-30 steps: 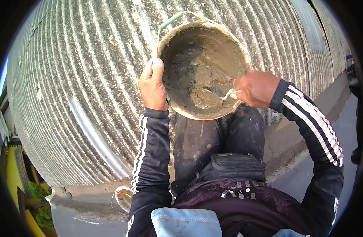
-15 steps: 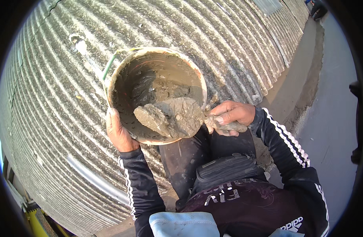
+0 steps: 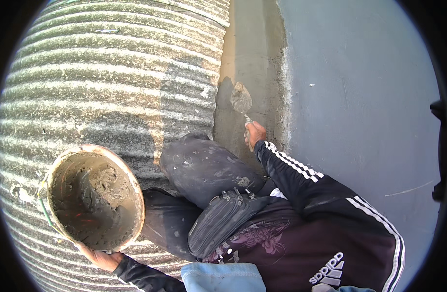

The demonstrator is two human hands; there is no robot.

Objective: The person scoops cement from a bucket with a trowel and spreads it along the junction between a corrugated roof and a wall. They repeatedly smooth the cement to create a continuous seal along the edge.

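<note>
While the left hand [image 3: 101, 257] grasps the round bucket [image 3: 68, 170] at its rim, most of its fingers hidden, the right hand [image 3: 255, 134] is closed around the handle of a trowel [image 3: 241, 99]. Wet grey-brown mortar [image 3: 109, 185] lies lumpy inside the bucket and smears its wall; the rim is pale orange and crusted, and a green grip [image 3: 46, 209] hangs at its side. The trowel's leaf-shaped blade is coated in mortar. The bucket is over the ridged, weathered corrugated sheet [image 3: 111, 112], well in from its right edge; whether it rests there cannot be told. Just beyond that edge, the trowel is over a smooth, damp-looking strip [image 3: 255, 48], contact unclear. A flat grey slab [image 3: 354, 97] borders the strip's far edge. Dusty dark trousers [image 3: 204, 170] and a black pouch [image 3: 228, 216] come between bucket and trowel.
</note>
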